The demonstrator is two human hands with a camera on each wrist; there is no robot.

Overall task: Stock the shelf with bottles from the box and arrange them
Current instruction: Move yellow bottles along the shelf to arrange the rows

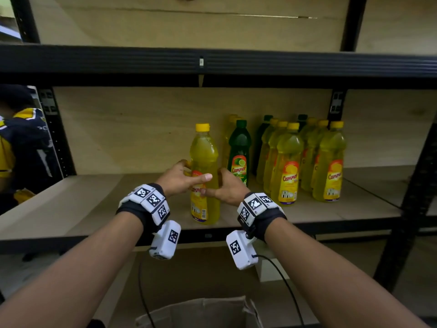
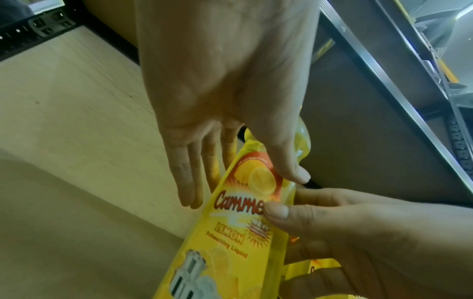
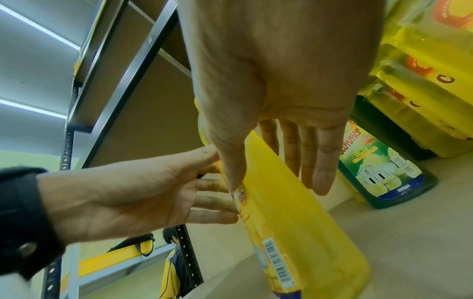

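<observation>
A yellow lemon bottle (image 1: 204, 162) with a yellow cap stands upright near the front of the wooden shelf (image 1: 71, 209). My left hand (image 1: 194, 171) flanks its left side, fingers straight, thumb lying across the label (image 2: 230, 232). My right hand (image 1: 220, 185) flanks the right side, with straight fingers (image 3: 320, 161) behind the bottle (image 3: 294, 222) and the thumb on the label's front. A green lime bottle (image 1: 240, 152) stands just right of it. The cardboard box (image 1: 201, 311) sits open below, its inside hidden.
Several yellow bottles (image 1: 287, 162) with a few green ones behind stand in rows at the shelf's right. Black steel uprights (image 1: 411, 185) and a beam (image 1: 212, 65) frame the bay. A person (image 1: 21, 147) in a navy and yellow jacket stands at the left.
</observation>
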